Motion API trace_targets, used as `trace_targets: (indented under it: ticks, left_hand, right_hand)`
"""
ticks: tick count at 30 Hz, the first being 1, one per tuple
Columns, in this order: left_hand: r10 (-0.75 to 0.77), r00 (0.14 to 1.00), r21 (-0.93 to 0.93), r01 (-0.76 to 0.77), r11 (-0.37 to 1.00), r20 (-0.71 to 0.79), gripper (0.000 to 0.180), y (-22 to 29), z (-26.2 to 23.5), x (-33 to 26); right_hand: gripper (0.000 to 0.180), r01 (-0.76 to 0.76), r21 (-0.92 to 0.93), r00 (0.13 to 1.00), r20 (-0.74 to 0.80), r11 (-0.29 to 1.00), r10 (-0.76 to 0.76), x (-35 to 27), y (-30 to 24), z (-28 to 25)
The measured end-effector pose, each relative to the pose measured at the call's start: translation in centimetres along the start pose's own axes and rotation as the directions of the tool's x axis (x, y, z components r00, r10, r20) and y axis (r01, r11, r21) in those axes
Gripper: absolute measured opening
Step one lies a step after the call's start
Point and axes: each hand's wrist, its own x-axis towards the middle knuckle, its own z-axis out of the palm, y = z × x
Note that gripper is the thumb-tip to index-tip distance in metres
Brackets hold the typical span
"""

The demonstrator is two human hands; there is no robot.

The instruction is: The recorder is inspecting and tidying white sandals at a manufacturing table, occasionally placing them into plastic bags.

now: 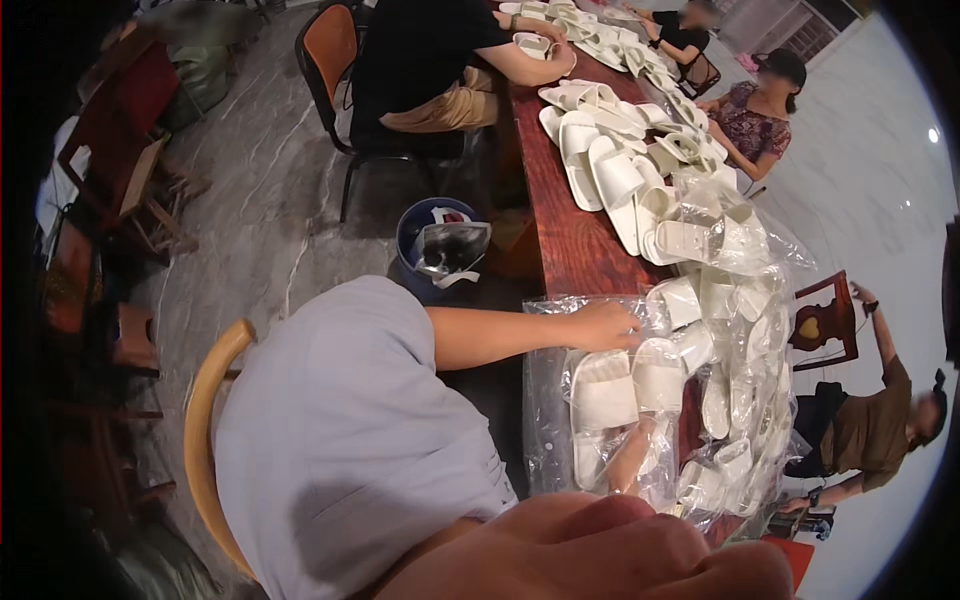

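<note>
A pair of white slippers (604, 390) lies in a clear plastic bag (548, 400) at the near edge of the red-brown table (590, 245). My left hand (604, 326) is at the bag's upper edge, beside the slippers, its fingers bent onto the film. On the lower side of the pair, my right hand (628, 458) shows only in part between the slippers and the film, its fingers hidden. Another white slipper (675, 302) lies just beyond my left fingertips.
White slippers (612, 170) are heaped along the table, several of them in clear bags (735, 240). A blue bin (412, 245) stands on the floor beside the table. Co-workers sit along it; another person (865, 430) stands at the right by a wooden chair (828, 318).
</note>
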Motion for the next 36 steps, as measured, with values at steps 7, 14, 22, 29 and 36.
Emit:
trace_targets:
  ticks: [7,14,22,29,36]
  left_hand:
    - [-0.031,0.991,-0.115,0.046,0.992,0.128,0.051,1.1,-2.5,0.8]
    - [-0.04,0.993,0.006,0.04,0.999,0.112,0.049,1.8,-3.7,-0.2]
    - [-0.108,0.982,0.028,0.105,0.994,0.153,0.044,3.2,-3.5,-2.0]
    - [-0.056,0.995,0.25,0.035,0.968,0.077,0.033,1.8,-2.3,-3.7]
    - [0.164,0.98,0.308,-0.122,0.944,-0.114,0.025,-0.5,0.2,-5.8]
  right_hand:
    - [0.057,-0.048,0.342,0.999,0.006,0.938,0.049,-1.0,-1.4,0.6]
    - [0.058,-0.095,0.075,0.995,-0.021,0.993,0.097,0.3,1.1,0.2]
    - [0.048,0.137,-0.414,0.99,0.077,0.9,-0.116,2.0,2.9,-0.5]
    - [0.037,0.519,-0.813,0.815,0.377,0.263,-0.44,0.5,0.0,0.4]
    - [0.029,0.547,-0.822,0.804,0.463,0.159,-0.375,-1.5,-2.9,0.5]
